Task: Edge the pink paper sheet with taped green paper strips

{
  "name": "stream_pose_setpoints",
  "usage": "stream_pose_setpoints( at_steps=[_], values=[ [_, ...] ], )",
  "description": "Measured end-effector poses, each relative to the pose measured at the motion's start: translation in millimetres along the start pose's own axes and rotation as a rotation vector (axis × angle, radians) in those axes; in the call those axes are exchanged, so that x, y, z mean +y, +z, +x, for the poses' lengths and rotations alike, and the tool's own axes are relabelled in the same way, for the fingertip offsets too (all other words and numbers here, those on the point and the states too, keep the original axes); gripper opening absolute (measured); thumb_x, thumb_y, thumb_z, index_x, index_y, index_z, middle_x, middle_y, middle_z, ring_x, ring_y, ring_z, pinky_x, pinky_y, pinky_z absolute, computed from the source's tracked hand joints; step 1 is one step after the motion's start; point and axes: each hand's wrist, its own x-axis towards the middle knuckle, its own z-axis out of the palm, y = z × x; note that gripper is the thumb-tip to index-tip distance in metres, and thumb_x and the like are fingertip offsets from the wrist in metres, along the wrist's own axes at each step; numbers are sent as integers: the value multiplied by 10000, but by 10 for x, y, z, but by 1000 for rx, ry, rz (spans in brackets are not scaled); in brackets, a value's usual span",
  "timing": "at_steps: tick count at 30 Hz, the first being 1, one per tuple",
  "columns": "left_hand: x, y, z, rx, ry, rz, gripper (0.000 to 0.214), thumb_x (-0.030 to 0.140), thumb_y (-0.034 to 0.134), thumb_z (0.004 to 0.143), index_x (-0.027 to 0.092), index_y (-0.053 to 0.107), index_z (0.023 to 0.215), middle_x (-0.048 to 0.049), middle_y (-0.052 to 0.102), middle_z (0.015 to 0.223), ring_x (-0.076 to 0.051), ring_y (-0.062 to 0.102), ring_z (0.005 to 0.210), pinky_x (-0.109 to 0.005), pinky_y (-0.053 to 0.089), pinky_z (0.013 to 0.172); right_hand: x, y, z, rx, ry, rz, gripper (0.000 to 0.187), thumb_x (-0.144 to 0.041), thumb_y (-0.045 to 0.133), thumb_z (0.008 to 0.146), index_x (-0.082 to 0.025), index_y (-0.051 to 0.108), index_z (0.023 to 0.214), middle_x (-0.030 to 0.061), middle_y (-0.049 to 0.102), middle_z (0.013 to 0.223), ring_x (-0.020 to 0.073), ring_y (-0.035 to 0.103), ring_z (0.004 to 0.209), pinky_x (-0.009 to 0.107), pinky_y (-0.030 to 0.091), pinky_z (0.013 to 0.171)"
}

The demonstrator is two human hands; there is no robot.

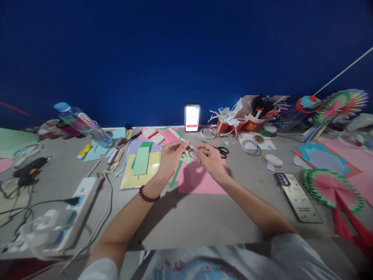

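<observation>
Above a pink sheet of paper (202, 182), my left hand (174, 156) and my right hand (210, 158) meet with fingertips nearly touching. Both pinch a thin pale strip (191, 146) that spans the small gap between them. Its material is too small to make out. Under the hands, narrow green paper strips (176, 175) lie on the pink sheet's left edge. Black-handled scissors (223, 152) rest just past my right hand, partly hidden by it. Left of my left hand, light green paper pieces (141, 161) lie on a yellow packet (128, 177).
A lit phone (191, 116) stands against the blue wall. Red cups (250, 123) with pens and white paper shreds are at the back right. A tilted bottle (84, 122), a power strip (80, 210) and a glue gun (30, 171) occupy the left. A phone (300, 198) and paper fans (332, 190) lie right.
</observation>
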Motion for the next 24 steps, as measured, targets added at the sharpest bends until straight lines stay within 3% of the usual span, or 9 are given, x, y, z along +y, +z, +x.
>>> stream_pose_setpoints(
  at_steps=[7, 11, 15, 20, 24],
  values=[
    [-26, -16, 8, -19, 18, 11, 262, 449, 740, 728, 187, 752, 721, -32, 681, 689, -114, 535, 601, -246, 427, 573, 1, -6, 30, 18, -24, -14, 287, -462, 668, 768, -182, 618, 810, -61, 499, 509, 100, 485, 447, 212, 346, 422],
    [-13, -26, 38, -7, -14, -48, 270, 442, 773, 682, 187, 765, 769, -40, 698, 727, -120, 544, 647, -245, 441, 612, -17, -12, 38, 25, -44, -5, 300, -471, 671, 759, -179, 610, 794, -65, 494, 502, 91, 464, 440, 212, 345, 431],
    [12, -44, 71, 29, -39, -78, 245, 403, 821, 617, 180, 747, 686, -31, 675, 668, -118, 537, 644, -238, 433, 611, -21, -10, 39, 16, -49, 2, 286, -454, 674, 757, -176, 612, 790, -66, 489, 496, 88, 457, 435, 211, 339, 433],
    [-24, -7, 57, -72, -83, -164, 269, 433, 772, 678, 178, 751, 760, -34, 690, 772, -112, 544, 658, -247, 447, 651, -13, -10, 33, 14, -49, 17, 245, -416, 657, 778, -175, 616, 799, -69, 484, 497, 83, 453, 434, 206, 327, 428],
    [-69, 43, 10, -114, -29, -117, 213, 376, 794, 662, 173, 735, 690, -25, 677, 707, -129, 569, 676, -248, 447, 649, -14, -14, 22, 16, -73, 22, 206, -379, 648, 790, -176, 613, 813, -75, 482, 490, 80, 447, 436, 205, 324, 437]
  ],
)
